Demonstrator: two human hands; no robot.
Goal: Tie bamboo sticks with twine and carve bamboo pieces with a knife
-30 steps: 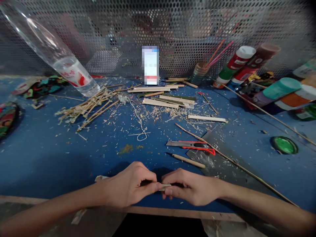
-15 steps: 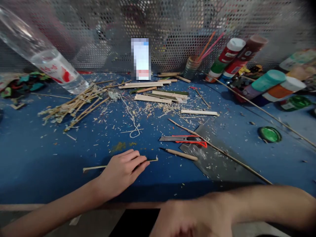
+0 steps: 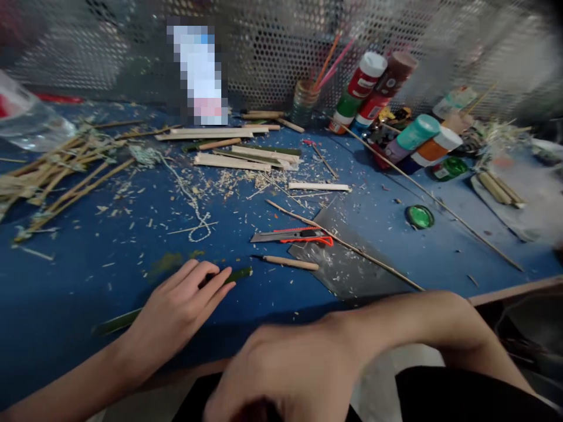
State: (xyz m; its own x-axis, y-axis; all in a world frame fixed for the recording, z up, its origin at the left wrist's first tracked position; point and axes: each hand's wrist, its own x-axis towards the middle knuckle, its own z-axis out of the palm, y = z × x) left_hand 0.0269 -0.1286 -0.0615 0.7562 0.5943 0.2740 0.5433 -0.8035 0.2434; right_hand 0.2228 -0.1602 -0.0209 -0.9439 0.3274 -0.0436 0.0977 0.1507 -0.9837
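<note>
My left hand [image 3: 178, 305] rests on a thin bamboo strip [image 3: 121, 320] with a green skin, its fingers curled over the strip; the strip's tip [image 3: 237, 275] sticks out past them. My right hand [image 3: 281, 375] is blurred at the bottom of the view, over the table's front edge, and its fingers are hidden. A craft knife with a red body [image 3: 292, 236] and a wood-handled tool [image 3: 290, 263] lie above and to the right of my left hand.
Wood shavings and loose string [image 3: 193, 205] cover the blue worktop [image 3: 88, 269]. A heap of bamboo sticks [image 3: 53, 181] lies at the left. Wooden strips [image 3: 229, 155] lie at the middle. Paint bottles [image 3: 417, 140] stand at the back right, before a perforated metal screen [image 3: 272, 53].
My hands have come apart, and my right hand has pulled back toward me. My left hand keeps the strip, now lower on the worktop. The whole view has swung left.
</note>
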